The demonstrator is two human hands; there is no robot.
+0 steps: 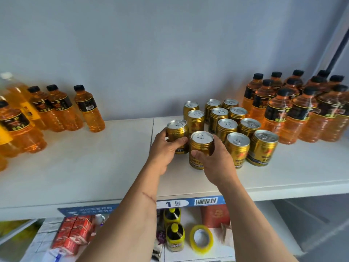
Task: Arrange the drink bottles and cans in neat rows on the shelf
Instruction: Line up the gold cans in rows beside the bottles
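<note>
Two gold cans gripped upright on white shelf [94,167]. Left hand [164,150] wraps left can [177,129], thumb near side, fingers round far-left side. Right hand [215,161] clasps near can [201,144], thumb across label. Ten more cans [238,146] rowed right.

Glossy gold metal cans [234,129], clear plastic bottles [294,108], matt white shelf [94,167].
</note>
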